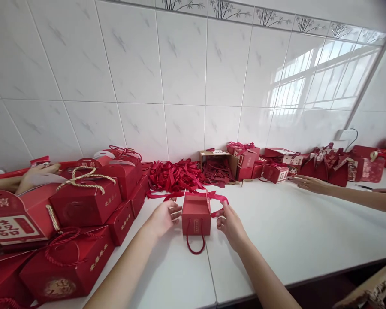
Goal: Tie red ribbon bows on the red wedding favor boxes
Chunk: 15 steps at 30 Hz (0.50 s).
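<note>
A small red gift box point(196, 214) with a dark red cord handle hanging down its front stands on the white table before me. A red ribbon point(216, 196) runs behind the box and out to both sides. On the right, my right hand point(232, 223) pinches the ribbon between thumb and forefinger, the other fingers curled. My left hand point(164, 216) is at the box's left side, fingers bent, with the ribbon at its thumb and forefinger. Whether its other fingertips touch the box is hard to see.
Red boxes with rope handles point(83, 199) are stacked at left, a person's hand point(40, 176) behind them. A heap of red ribbons point(176, 175) and an open carton point(233, 165) lie by the wall. Another person's hand point(309, 183) reaches toward boxes at right.
</note>
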Each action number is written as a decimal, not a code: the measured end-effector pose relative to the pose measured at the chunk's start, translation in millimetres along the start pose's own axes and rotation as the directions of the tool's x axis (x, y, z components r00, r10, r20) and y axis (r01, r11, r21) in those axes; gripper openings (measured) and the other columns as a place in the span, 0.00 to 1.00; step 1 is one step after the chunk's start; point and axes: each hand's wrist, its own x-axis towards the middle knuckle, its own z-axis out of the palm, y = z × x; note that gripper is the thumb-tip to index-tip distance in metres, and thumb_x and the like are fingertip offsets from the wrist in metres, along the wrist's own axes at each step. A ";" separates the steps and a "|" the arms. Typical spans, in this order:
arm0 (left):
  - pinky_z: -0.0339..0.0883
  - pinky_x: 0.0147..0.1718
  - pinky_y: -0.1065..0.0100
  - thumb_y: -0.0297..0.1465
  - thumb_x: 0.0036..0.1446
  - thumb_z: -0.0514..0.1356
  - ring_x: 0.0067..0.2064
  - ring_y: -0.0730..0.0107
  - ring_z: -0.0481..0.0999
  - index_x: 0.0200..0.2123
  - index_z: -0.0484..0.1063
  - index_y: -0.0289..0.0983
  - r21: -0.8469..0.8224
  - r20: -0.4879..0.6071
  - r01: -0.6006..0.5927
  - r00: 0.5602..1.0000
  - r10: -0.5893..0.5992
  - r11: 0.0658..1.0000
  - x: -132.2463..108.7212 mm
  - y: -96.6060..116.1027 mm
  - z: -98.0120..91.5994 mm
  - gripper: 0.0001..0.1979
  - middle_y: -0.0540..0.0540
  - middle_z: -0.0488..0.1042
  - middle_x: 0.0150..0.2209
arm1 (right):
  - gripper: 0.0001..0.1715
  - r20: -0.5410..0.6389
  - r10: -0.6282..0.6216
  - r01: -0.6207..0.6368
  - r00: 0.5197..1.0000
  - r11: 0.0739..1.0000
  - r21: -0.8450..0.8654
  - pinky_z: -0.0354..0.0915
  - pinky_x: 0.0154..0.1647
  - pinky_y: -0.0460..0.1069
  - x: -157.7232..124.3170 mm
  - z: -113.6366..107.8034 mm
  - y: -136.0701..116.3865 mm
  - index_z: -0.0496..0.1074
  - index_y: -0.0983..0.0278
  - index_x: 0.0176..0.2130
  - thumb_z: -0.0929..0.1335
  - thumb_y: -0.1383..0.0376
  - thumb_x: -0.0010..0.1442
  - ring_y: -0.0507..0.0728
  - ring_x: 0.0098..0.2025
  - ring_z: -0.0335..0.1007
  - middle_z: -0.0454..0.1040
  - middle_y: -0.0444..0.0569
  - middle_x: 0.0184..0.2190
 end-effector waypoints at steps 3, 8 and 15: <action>0.70 0.28 0.65 0.30 0.51 0.55 0.29 0.65 0.76 0.26 0.64 0.38 -0.187 -0.051 -0.009 0.999 0.000 0.982 8.1 13.1 -4.8 0.03 0.44 0.72 0.29 | 0.25 -0.087 -0.035 0.049 0.996 0.985 0.166 0.71 0.32 0.51 8.6 -5.0 -6.6 0.59 0.57 0.36 0.52 0.42 0.60 0.56 0.33 0.71 0.68 0.50 0.34; 0.67 0.26 0.71 0.31 0.59 0.51 0.25 0.73 0.73 0.33 0.70 0.38 -0.299 -0.145 -0.136 0.985 0.096 0.945 12.0 36.9 -4.4 0.08 0.48 0.71 0.27 | 0.20 -0.218 -0.067 0.131 0.974 0.948 0.292 0.71 0.31 0.51 26.2 -15.5 -28.6 0.60 0.57 0.31 0.62 0.44 0.55 0.57 0.37 0.72 0.70 0.49 0.31; 0.56 0.20 0.74 0.28 0.55 0.60 0.23 0.76 0.71 0.30 0.73 0.33 -0.153 -0.172 -0.263 0.956 0.236 0.953 -5.1 66.2 14.3 0.04 0.48 0.74 0.25 | 0.15 -0.291 -0.150 0.248 0.945 0.907 0.339 0.69 0.33 0.47 27.6 -23.5 -64.9 0.67 0.57 0.37 0.70 0.55 0.50 0.53 0.34 0.71 0.73 0.45 0.34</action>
